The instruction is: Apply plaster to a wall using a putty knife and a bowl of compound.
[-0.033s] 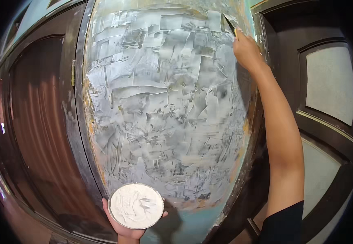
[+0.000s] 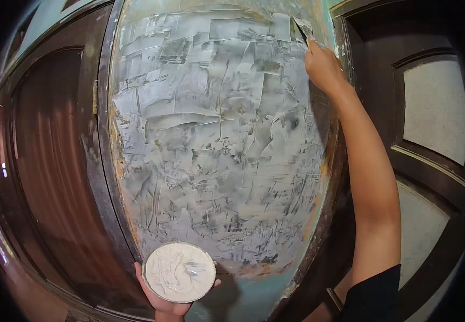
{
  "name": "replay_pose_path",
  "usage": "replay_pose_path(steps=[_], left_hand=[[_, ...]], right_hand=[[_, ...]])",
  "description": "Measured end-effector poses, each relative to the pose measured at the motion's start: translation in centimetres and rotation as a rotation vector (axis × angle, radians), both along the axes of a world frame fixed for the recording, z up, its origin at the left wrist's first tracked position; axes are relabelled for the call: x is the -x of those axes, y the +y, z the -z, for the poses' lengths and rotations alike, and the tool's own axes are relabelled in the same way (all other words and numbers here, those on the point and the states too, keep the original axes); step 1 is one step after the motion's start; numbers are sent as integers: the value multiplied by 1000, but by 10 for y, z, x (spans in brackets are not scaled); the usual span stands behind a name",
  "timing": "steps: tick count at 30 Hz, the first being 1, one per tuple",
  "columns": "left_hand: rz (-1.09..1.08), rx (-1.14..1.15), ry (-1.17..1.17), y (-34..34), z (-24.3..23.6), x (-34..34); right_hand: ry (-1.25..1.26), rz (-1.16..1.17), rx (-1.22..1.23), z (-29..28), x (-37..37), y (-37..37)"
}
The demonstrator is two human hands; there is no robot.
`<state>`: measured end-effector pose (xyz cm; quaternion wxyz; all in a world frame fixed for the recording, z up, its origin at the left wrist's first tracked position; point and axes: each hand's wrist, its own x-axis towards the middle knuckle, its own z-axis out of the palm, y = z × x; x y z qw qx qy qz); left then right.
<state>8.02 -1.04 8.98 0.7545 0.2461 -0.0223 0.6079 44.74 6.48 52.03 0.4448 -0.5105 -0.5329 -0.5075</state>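
My left hand (image 2: pixel 164 307) is wrapped round the underside of a round bowl (image 2: pixel 207 294) at the lower middle, its fingers showing on both sides. White putty (image 2: pixel 165 272) fills it, its surface swirled and marked by strokes. High at the upper right, my right hand (image 2: pixel 326 68) grips a putty knife (image 2: pixel 301 31) by its handle, which is mostly hidden in the fist. The blade rests against or very near the wall (image 2: pixel 216 118), by its right edge. Uneven patches of white and grey filler cover that wall section.
A dark wooden door (image 2: pixel 50 161) with a reddish-brown panel stands at the left. Dark framing with pale panels (image 2: pixel 433 110) lies at the right. Bare turquoise paint (image 2: pixel 248 295) shows low on the wall; ochre patches run along its edges.
My right hand and the putty knife have shifted very slightly left. The left hand and bowl look unmoved.
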Motion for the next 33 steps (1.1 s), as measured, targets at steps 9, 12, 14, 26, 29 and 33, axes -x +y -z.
replay_pose_path(steps=[9, 12, 14, 26, 29, 33], left_hand=[[113, 21, -99, 8, -2, -20], [84, -6, 16, 6, 1, -37], [153, 5, -36, 5, -2, -49], [71, 39, 19, -12, -21, -98], [128, 4, -46, -14, -19, -108], [111, -20, -94, -24, -18, -115]], right_hand=[[-70, 129, 207, 42, 8, -10], [-32, 100, 266, 68, 3, -14], [-38, 141, 306, 86, 5, -24], [192, -827, 296, 216, 14, -112], [3, -834, 601, 251, 17, -137], [-49, -876, 766, 296, 27, -137]])
